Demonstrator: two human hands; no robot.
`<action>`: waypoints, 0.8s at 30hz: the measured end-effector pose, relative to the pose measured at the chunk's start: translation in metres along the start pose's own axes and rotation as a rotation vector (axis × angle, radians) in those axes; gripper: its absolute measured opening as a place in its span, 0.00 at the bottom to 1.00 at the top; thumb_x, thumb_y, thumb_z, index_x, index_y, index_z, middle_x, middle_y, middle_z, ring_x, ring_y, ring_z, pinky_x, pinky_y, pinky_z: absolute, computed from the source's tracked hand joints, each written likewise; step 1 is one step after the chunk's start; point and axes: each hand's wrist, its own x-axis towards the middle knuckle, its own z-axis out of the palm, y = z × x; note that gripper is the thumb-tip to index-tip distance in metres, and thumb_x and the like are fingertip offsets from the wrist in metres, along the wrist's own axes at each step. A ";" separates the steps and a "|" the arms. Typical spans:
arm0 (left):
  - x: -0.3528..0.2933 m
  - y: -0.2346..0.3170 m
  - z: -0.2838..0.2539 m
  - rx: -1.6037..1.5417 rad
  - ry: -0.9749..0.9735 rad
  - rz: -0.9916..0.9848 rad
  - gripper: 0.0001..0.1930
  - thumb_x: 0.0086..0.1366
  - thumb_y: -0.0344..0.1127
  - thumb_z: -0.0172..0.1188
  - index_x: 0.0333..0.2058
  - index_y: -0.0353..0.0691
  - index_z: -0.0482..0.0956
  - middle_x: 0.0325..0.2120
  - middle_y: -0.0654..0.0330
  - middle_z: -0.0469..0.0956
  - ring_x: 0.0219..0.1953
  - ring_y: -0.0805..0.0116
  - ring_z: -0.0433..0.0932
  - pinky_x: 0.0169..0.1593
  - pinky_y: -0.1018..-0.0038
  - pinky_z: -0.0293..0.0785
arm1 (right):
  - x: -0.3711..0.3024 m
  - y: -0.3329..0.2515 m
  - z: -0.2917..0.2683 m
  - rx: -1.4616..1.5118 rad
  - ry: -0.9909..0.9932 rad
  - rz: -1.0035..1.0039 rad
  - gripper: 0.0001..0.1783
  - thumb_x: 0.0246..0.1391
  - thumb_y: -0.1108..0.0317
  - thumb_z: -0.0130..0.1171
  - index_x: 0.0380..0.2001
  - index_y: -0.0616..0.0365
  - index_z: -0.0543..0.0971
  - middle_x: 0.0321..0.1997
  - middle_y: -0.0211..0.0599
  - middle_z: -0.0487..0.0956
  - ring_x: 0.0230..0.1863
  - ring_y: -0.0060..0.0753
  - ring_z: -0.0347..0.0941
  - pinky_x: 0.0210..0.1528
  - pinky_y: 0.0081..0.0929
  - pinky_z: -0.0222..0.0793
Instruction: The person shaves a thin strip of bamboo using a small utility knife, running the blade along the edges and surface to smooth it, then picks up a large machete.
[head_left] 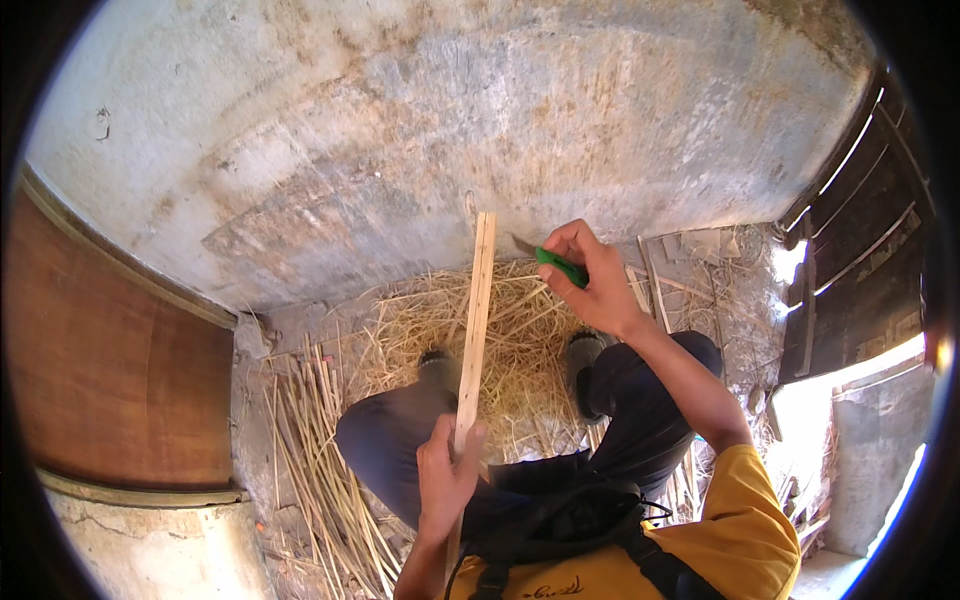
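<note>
Left hand (pixel 447 478) grips a pale strip (pixel 477 325), long axis toward the wall (pixel 450 140) (leaning slightly right). Right hand (pixel 597 285) pinches a green-handled knife (pixel 563 267).

I record two items. The first is a bamboo strip (pixel 476 330), pale yellow, long, narrow and straight, with small dark marks spaced along a lengthwise line. I find its upper end cut roughly square. It stands steeply, top leaning slightly right, gripped toward its lower part by the left hand (pixel 447 475); a portion continues below the grip, partly hidden.

The second is a knife (pixel 562 266) with a bright green handle and short, dark blade. I note it held in the right hand (pixel 590 275), blade pointing up and left toward the strip's upper end, visibly apart from it.
</note>
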 end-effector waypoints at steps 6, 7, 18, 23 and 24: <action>0.015 0.026 0.008 0.026 0.067 0.091 0.08 0.72 0.32 0.66 0.36 0.35 0.77 0.19 0.70 0.71 0.21 0.85 0.64 0.24 0.80 0.58 | -0.016 -0.018 0.017 0.225 -0.147 0.173 0.18 0.66 0.70 0.67 0.52 0.57 0.70 0.38 0.30 0.79 0.40 0.16 0.76 0.45 0.22 0.74; 0.014 0.033 0.009 0.033 0.046 0.064 0.09 0.71 0.33 0.68 0.36 0.35 0.77 0.18 0.63 0.73 0.20 0.79 0.69 0.25 0.75 0.63 | -0.017 -0.018 0.018 0.293 -0.142 0.217 0.19 0.66 0.69 0.67 0.53 0.57 0.70 0.38 0.29 0.79 0.40 0.15 0.75 0.44 0.22 0.74; 0.022 0.033 0.012 0.102 0.004 0.082 0.10 0.69 0.34 0.70 0.39 0.34 0.79 0.20 0.56 0.78 0.22 0.70 0.76 0.28 0.71 0.71 | -0.012 -0.016 0.015 0.580 -0.120 0.542 0.17 0.62 0.65 0.72 0.49 0.57 0.78 0.35 0.27 0.85 0.27 0.08 0.70 0.24 0.15 0.59; 0.021 0.023 0.008 -0.066 -0.106 0.064 0.16 0.69 0.29 0.69 0.52 0.34 0.76 0.35 0.62 0.83 0.34 0.80 0.81 0.38 0.80 0.76 | -0.008 -0.014 0.012 0.704 -0.064 0.588 0.12 0.62 0.67 0.71 0.44 0.55 0.78 0.31 0.28 0.83 0.18 0.08 0.60 0.19 0.16 0.49; 0.021 0.018 0.004 -0.065 -0.106 0.064 0.16 0.69 0.29 0.69 0.52 0.34 0.76 0.35 0.62 0.83 0.34 0.80 0.81 0.38 0.80 0.76 | -0.007 -0.013 0.009 0.718 -0.049 0.580 0.11 0.62 0.67 0.70 0.43 0.54 0.77 0.30 0.28 0.82 0.16 0.08 0.58 0.18 0.16 0.48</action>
